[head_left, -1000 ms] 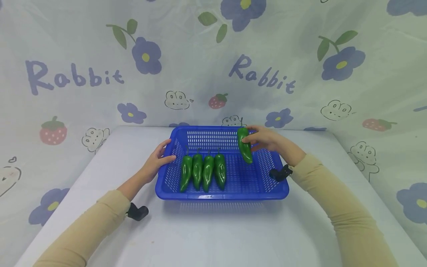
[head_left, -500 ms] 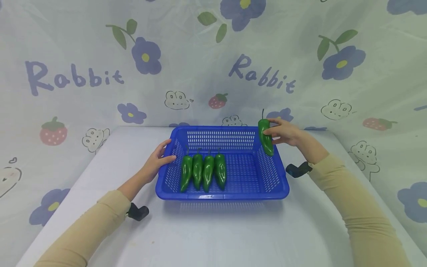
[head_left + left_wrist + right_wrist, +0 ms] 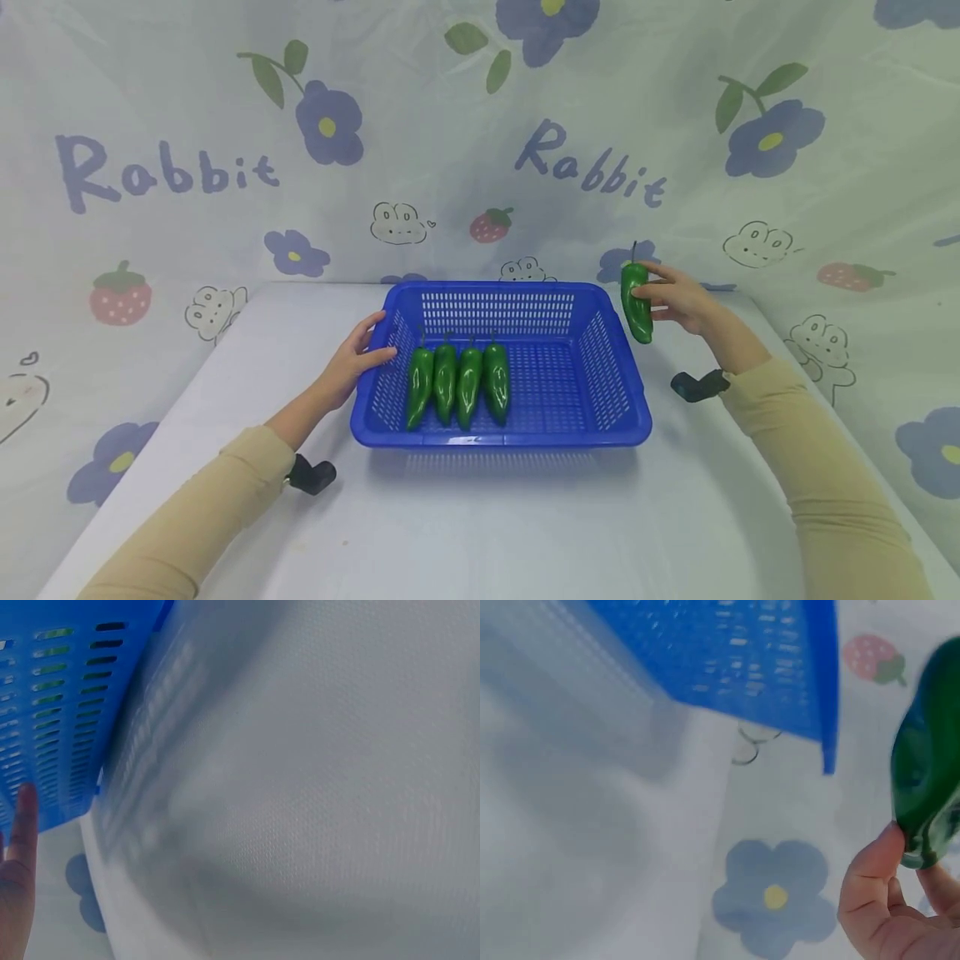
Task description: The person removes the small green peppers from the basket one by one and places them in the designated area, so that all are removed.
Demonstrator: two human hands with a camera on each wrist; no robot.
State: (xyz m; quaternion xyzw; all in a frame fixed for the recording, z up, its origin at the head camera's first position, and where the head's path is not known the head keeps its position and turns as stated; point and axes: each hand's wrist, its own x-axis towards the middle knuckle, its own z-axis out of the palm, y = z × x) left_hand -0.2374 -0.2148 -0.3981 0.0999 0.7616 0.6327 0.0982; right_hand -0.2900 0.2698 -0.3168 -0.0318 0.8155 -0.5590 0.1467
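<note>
In the head view a blue plastic basket [image 3: 498, 440] with slotted walls stands on the white table. Several long green chili peppers [image 3: 468, 387] lie side by side in its left half, stems toward the back. My left hand [image 3: 352, 362] holds the basket's left side, thumb over the rim; in the left wrist view a finger [image 3: 25, 825] lies along the outer wall. Beyond the basket's right rim my right hand [image 3: 678, 300] pinches another green chili pepper [image 3: 637, 315] between thumb and fingers. That pepper hangs nearly upright, stem up, apart from the basket.
A pale cloth [image 3: 435, 150] printed with flowers, rabbits and strawberries hangs behind the white table [image 3: 480, 525]. A black wrist camera [image 3: 311, 475] sits by the left cuff, and another black camera [image 3: 699, 385] is near the right cuff.
My right hand has carried the chili pepper rightward, from above the basket's interior to outside its right rim. My left hand and the basket have stayed in place.
</note>
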